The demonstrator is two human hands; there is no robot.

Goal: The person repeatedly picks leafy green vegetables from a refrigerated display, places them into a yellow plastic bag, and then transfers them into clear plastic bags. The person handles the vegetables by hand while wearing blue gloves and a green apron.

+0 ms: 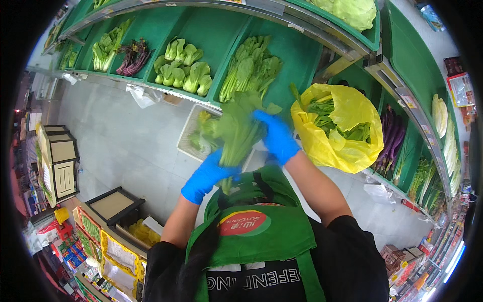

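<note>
My left hand (211, 173), in a blue glove, grips the stems of a bunch of leafy greens (239, 130). The bunch is held upright in front of my green apron (271, 241), leaves away from me, and looks blurred. Against the leaves on its right side is my right hand (281, 139), also blue-gloved; whether its fingers hold any leaf is hard to see. Just beyond lies a pile of similar long-stemmed greens (249, 68) in a green display bin (296, 56). A yellow plastic bag (339, 156) with leafy greens inside sits open right of my right hand.
A white plastic basket (185, 137) with greens stands below the shelf edge, partly behind the bunch. Neighbouring bins hold bok choy (183, 70), purple-stemmed greens (134, 58) and eggplants (390, 136). An upper metal shelf rail (324, 34) overhangs the bins. Display crates (113, 205) stand lower left.
</note>
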